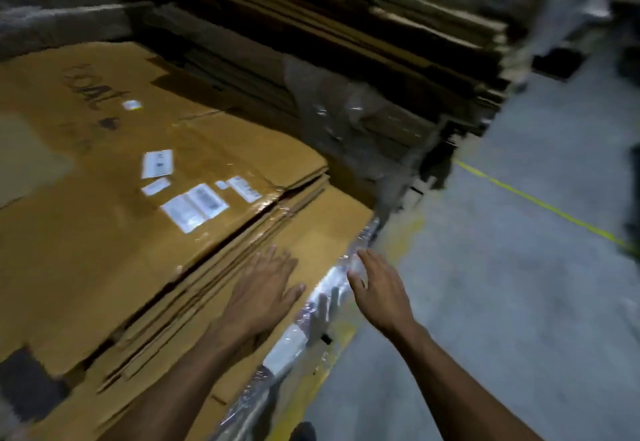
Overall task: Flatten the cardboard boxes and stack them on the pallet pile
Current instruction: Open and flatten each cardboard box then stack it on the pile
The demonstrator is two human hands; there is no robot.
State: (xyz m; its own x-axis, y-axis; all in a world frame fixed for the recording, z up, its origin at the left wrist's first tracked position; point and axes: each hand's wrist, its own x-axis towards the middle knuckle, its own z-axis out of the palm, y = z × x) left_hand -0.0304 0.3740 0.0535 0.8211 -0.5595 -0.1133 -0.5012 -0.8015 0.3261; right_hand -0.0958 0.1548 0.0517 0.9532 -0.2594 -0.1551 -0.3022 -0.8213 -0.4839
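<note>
Nearest to us, our left hand (263, 293) lies flat on the pile of flattened boxes (114, 233), fingers (273, 260) straight and spread, holding nothing. Our right hand (379, 288) hovers just beside it at the pile's edge, over the shiny plastic wrap (311, 316), fingers relaxed and open. The top box (86, 170) carries several white labels (194, 207). Behind the pile stands a taller stack of cardboard (346, 25). A yellow line (540, 201) crosses the grey floor (502, 285) to the right.
</note>
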